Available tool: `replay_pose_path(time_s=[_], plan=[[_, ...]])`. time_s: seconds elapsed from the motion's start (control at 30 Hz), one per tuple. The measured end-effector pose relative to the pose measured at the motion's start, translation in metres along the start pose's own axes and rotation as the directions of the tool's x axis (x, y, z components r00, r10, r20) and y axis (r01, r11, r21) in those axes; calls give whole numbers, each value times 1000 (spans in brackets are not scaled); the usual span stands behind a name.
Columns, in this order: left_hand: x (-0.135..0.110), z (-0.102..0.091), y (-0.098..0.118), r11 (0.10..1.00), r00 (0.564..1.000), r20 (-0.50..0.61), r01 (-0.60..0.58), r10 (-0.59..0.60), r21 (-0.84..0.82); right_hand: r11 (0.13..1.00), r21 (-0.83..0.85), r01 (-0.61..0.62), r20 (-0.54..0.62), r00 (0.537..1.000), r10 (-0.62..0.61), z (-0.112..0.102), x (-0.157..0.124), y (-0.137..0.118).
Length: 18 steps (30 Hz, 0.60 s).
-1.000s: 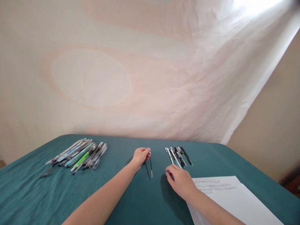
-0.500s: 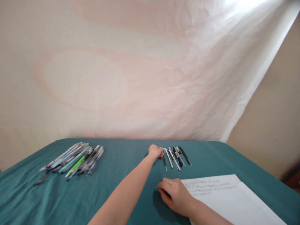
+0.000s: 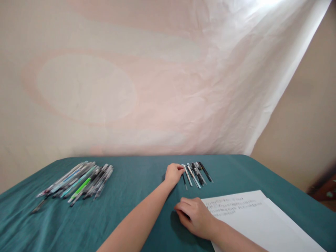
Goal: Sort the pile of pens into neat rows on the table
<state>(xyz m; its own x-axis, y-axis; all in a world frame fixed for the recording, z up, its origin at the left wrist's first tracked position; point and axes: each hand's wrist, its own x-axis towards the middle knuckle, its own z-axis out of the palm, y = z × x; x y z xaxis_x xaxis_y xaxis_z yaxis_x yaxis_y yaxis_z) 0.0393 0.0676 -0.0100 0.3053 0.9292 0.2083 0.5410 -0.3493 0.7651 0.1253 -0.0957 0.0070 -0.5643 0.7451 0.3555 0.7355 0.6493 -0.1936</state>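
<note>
Left hand (image 3: 173,174) has carried thin dark pen (image 3: 184,181) rightward. Pen now lies at its fingertips, beside small pen row (image 3: 197,173). Pinched or just touched: cannot tell. Right hand (image 3: 193,217) drawn back, empty, loosely curled, touching matte paper sheet (image 3: 252,217). Slim glossy plastic barrels; creased teal table (image 3: 136,210).

Head view. Left hand (image 3: 173,174) reaches out across the teal table (image 3: 136,217), fingertips at the far end of a thin dark pen (image 3: 184,181); whether it is pinched cannot be told. This pen lies at the 9 o'clock edge of a small row of pens (image 3: 197,172). Right hand (image 3: 195,217) rests palm down on the cloth, fingers loosely curled, holding nothing, touching the 9 o'clock edge of a written sheet of paper (image 3: 246,218). A large pile of pens (image 3: 78,180) lies well apart, at 9 o'clock from the left hand. A pale draped cloth (image 3: 147,80) hangs at 12 o'clock.
</note>
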Motion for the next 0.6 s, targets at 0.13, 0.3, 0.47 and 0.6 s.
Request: replay_pose_path(time_s=[0.13, 0.3, 0.47, 0.6], plan=[[0, 0, -3, 998, 1000, -1, -25, 26, 54, 1000, 5, -5, -2, 1000, 5, 0, 0, 0], [-3, -3, -6, 992, 995, 16, -95, 94, 86, 1000, 13, -9, -10, 1000, 9, 3, 0, 2], [-4, -7, -9, 986, 991, 23, -136, 135, 95, 1000, 8, -6, -11, 1000, 6, 2, 0, 3], [-8, -7, -10, 985, 990, 11, -142, 141, 95, 1000, 12, 10, -7, 1000, -10, 2, -1, 3]])
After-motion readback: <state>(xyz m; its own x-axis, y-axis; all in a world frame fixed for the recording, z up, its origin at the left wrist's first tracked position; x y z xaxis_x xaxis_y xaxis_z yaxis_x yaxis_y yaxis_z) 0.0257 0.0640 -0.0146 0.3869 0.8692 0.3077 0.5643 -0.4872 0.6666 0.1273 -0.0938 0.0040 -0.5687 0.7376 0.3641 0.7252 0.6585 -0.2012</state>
